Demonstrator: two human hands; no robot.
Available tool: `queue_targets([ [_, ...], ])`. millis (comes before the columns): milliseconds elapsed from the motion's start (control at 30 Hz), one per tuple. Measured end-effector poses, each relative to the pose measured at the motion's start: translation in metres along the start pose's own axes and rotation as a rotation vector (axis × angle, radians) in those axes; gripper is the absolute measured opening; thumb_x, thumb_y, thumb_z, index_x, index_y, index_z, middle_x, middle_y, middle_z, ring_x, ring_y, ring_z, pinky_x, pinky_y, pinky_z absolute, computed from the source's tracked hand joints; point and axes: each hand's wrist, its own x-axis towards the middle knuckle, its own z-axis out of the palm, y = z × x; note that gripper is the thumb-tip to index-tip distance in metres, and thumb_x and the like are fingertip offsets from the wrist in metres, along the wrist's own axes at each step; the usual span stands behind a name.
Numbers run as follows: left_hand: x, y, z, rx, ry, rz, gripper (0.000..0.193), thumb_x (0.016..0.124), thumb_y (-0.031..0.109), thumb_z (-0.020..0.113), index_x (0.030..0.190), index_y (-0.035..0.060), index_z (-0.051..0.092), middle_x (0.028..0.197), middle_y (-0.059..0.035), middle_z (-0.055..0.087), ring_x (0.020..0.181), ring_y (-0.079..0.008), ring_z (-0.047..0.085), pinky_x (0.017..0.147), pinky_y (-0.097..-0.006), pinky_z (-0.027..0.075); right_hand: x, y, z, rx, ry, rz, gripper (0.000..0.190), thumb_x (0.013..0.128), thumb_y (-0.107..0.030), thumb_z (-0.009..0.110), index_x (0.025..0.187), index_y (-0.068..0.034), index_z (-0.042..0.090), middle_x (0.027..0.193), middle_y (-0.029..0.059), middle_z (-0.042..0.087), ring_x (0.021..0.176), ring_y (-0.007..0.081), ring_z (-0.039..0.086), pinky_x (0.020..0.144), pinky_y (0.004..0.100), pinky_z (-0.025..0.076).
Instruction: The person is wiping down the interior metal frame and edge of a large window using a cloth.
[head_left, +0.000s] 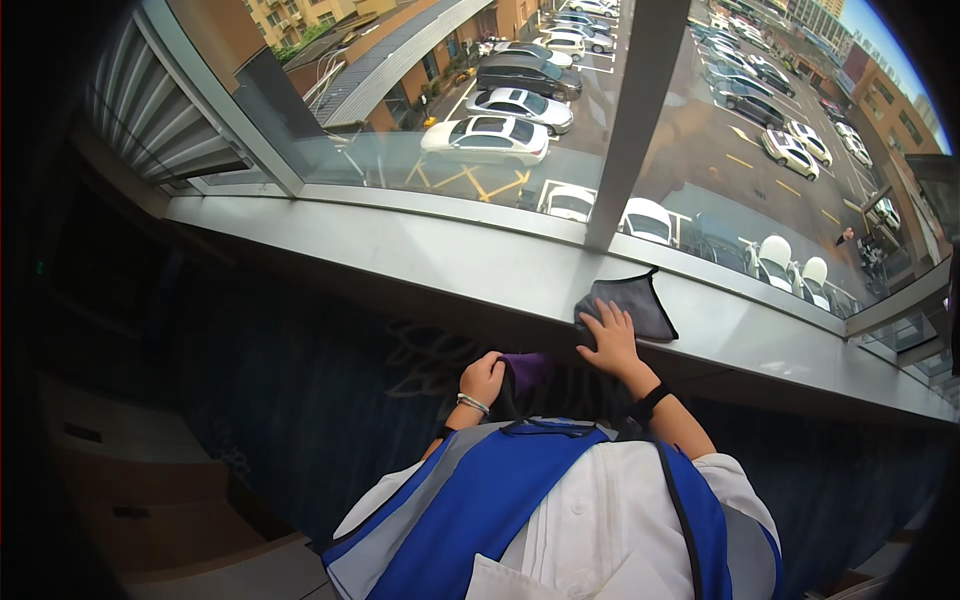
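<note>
My right hand (613, 339) lies with spread fingers on a grey cloth with dark edging (637, 304). The cloth rests on the pale windowsill (450, 259), just right of the window post, and partly bends over the sill's front edge. A purple cloth (527, 373) hangs from my left hand (482, 379), whose fingers are closed around its edge. That hand is held in front of my body, below the sill and apart from it. The lower part of the purple cloth is in shadow.
A metal window post (637, 120) rises from the sill between large glass panes, with a car park outside. Dark patterned carpet (300, 375) covers the floor below. Wooden furniture (157, 495) stands at the lower left, and a pleated blind (157, 105) hangs at the upper left.
</note>
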Motion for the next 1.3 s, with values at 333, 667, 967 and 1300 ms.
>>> queue_targets([
  [333,0.039,-0.127,-0.185,0.114,-0.08,0.031,0.021,0.084,0.017,0.05,0.098,0.0066,0.062,0.087,-0.0155,0.063,0.08,-0.0312,0.061,0.069,-0.0364,0.048,0.177,-0.212,0.062,0.571,-0.007,-0.256,0.06,0.075,-0.031,0.063,0.129,-0.014,0.044,0.141,0.0182,0.027,0.128,0.0386,0.027,0.105,0.0448,0.023],
  [667,0.125,-0.126,-0.22,-0.641,-0.635,0.326,0.027,0.09,0.011,0.046,0.111,-0.0035,0.055,0.107,-0.0089,0.059,0.099,-0.0159,0.054,0.089,-0.0268,0.04,0.153,-0.25,0.034,0.701,-0.185,-0.434,0.069,0.071,-0.014,0.06,0.136,-0.015,0.035,0.143,0.0186,0.024,0.132,0.0346,0.023,0.108,0.0421,0.02],
  [967,0.177,-0.141,-0.183,-0.749,-0.761,-0.013,0.031,0.091,0.018,0.048,0.113,-0.0028,0.054,0.106,-0.0067,0.06,0.098,-0.0129,0.054,0.086,-0.0258,0.042,0.149,-0.204,0.025,0.829,-0.314,-0.008,0.019,0.079,-0.015,0.056,0.093,-0.002,0.054,0.074,0.0147,0.058,0.068,0.0249,0.055,0.066,0.0325,0.044],
  [1300,0.058,-0.313,-0.187,0.132,-0.421,-0.492,0.031,0.082,0.031,0.052,0.098,0.0072,0.063,0.093,-0.0142,0.064,0.089,-0.0301,0.06,0.077,-0.0375,0.047,0.175,-0.171,0.05,0.745,0.06,0.23,0.012,0.083,-0.012,0.055,0.087,-0.001,0.055,0.063,0.0054,0.05,0.06,0.0097,0.045,0.056,0.0251,0.038],
])
